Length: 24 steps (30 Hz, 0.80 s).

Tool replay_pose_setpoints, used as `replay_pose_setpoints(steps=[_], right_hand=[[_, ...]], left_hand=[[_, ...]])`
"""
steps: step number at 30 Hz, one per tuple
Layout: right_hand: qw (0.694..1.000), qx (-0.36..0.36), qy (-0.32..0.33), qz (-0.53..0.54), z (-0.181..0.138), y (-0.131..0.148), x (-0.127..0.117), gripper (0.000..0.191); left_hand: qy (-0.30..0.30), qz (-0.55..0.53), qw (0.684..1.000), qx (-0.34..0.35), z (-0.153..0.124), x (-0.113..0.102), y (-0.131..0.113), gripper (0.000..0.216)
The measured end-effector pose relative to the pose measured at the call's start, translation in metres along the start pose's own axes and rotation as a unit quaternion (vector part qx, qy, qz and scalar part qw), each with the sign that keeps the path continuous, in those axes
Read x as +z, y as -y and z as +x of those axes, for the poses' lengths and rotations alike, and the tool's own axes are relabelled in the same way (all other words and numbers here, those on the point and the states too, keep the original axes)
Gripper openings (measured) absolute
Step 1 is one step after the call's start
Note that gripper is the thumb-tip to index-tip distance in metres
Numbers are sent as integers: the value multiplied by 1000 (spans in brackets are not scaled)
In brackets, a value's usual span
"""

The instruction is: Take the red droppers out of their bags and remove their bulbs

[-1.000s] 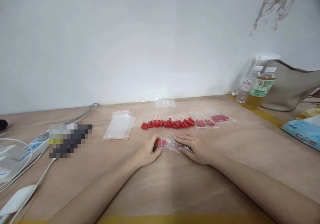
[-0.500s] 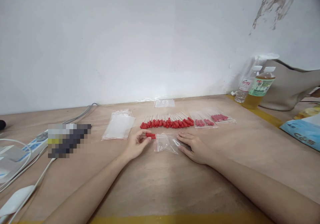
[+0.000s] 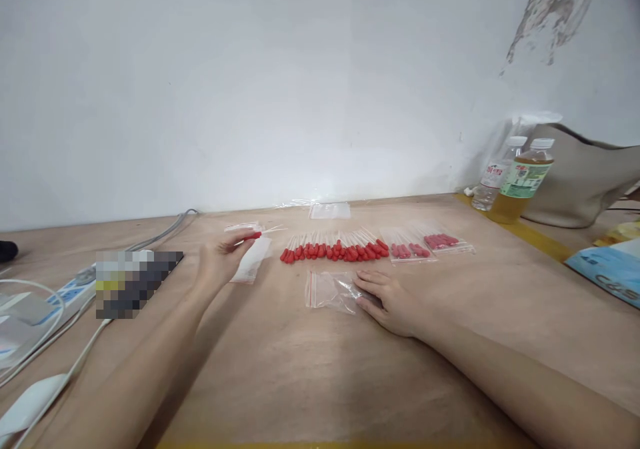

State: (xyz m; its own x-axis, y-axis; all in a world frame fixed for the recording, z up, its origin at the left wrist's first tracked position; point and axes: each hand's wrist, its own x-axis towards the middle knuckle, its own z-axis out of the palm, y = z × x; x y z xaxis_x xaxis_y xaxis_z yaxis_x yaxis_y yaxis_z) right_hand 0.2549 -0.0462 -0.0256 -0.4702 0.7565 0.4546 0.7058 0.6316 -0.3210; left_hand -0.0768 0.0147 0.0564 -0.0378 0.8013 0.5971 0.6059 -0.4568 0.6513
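Observation:
My left hand (image 3: 227, 252), closed in a pinch, holds red-tipped white sticks (image 3: 254, 235) by their red ends, the thin stems pointing right. It hovers over the left part of a stack of clear zip bags (image 3: 256, 257). My right hand (image 3: 383, 300) lies with outstretched fingers on the right end of a clear zip bag (image 3: 327, 290), which is flat on the table. Beyond that bag is a row of red-tipped sticks (image 3: 340, 250), red ends toward me. To their right lie zip bags with red-tipped sticks inside (image 3: 410, 250), (image 3: 443, 241).
A flat clear bag (image 3: 330, 211) lies near the wall. On the left are a power strip (image 3: 70, 297), cables and a pixelated dark object (image 3: 140, 285). Two bottles (image 3: 523, 182), a beige bag (image 3: 575, 175) and a blue packet (image 3: 607, 269) stand or lie at right.
My left hand has moved left and away from me, from the zip bag's opening to above the bag stack, with the red-tipped sticks in it. My right hand stays on the bag.

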Motion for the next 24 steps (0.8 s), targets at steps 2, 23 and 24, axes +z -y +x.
replay_pose_setpoints(steps=[2,23,24], right_hand=[[1000,0,0,1,0,1,-1,36],[1000,5,16,-16,0,2,-2,38],[1000,6,14,-12,0,2,-2,38]], left_hand=[[-3,65,996,63,2,20,4,23],[171,74,981,45,-20,67,22,53],[154,82,983,59,-21,68,21,52]])
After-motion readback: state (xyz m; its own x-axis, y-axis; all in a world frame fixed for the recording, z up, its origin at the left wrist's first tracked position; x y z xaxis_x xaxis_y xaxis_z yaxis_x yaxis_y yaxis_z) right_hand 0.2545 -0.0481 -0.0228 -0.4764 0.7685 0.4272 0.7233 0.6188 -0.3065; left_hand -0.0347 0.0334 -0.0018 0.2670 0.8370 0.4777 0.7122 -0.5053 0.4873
